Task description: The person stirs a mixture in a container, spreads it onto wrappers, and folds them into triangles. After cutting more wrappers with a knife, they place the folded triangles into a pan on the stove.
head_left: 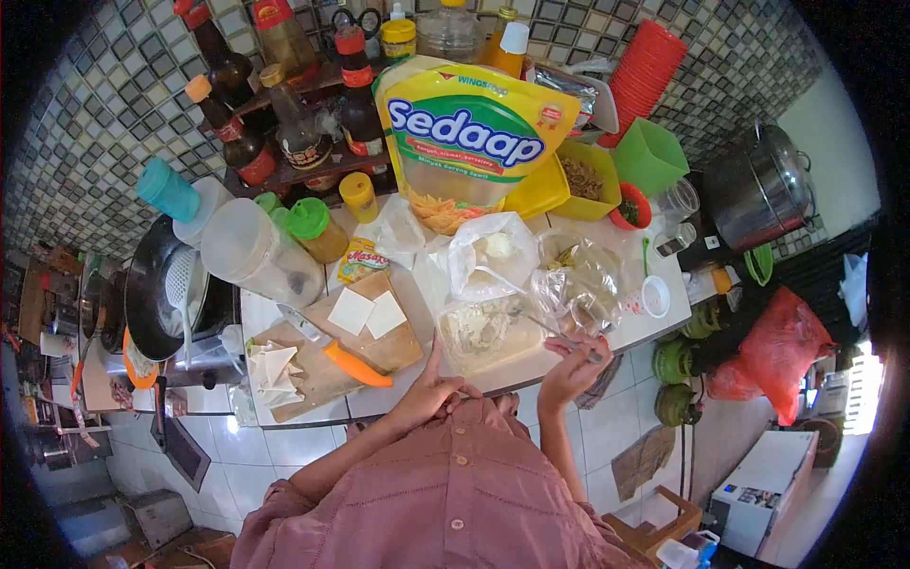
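My right hand (572, 368) is closed round the handle of a metal spoon (559, 334), whose far end reaches into a clear rectangular container (502, 356) of pale, wet mixture. My left hand (431, 387) is at the container's left side, its index finger stretched out along the edge and the other fingers curled. Left of it lies a wooden board (393, 346) with two white square wrappers (368, 313), an orange-handled knife (355, 365) and folded white pieces (275, 372). Behind the container stands an open plastic bag of white powder (493, 251).
A large yellow-green pouch (464, 142) and sauce bottles (227, 142) stand at the back. A clear bag (576, 280) and a small white cup (650, 298) are on the right. Jars (261, 248) and a wok (161, 294) on the stove are on the left.
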`<control>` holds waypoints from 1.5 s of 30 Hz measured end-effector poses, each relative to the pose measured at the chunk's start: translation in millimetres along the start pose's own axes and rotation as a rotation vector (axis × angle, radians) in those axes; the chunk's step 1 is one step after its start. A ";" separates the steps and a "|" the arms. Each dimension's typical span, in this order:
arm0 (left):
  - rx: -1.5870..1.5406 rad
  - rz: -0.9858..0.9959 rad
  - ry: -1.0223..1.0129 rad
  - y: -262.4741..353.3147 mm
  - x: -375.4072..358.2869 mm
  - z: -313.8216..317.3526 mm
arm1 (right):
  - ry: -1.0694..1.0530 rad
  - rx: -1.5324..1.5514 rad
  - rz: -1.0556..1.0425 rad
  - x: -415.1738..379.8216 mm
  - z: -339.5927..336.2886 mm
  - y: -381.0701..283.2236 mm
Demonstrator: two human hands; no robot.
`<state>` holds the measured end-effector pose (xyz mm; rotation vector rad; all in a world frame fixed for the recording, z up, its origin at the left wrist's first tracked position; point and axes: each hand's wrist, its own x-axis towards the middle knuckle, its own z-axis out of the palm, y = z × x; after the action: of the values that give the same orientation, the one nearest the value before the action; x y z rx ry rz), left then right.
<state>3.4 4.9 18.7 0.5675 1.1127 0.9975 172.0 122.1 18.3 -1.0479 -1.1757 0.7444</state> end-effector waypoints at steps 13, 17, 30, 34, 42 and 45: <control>-0.196 -0.032 0.010 13.9 -3.5 9.5 | -0.020 -0.075 -0.127 5.8 3.3 -1.6; -0.221 -0.035 -0.023 11.3 -1.6 6.4 | -0.079 0.048 -0.216 -4.9 12.8 1.6; -0.274 -0.009 -0.092 5.9 0.4 1.0 | -0.234 0.210 0.087 -28.6 32.1 -23.0; -0.274 0.000 -0.053 4.9 2.1 0.7 | -0.425 0.200 -0.082 -40.8 15.6 -7.9; -0.274 0.015 -0.049 9.5 -3.3 4.2 | -0.150 0.136 -0.016 -19.9 -12.6 -22.7; -0.286 0.016 -0.070 8.5 -1.6 3.0 | -0.230 0.146 0.032 -31.1 -12.6 -15.5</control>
<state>2.9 7.7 27.4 0.3775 0.8854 1.1196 175.5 85.5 20.8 -0.8779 -1.2814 0.9809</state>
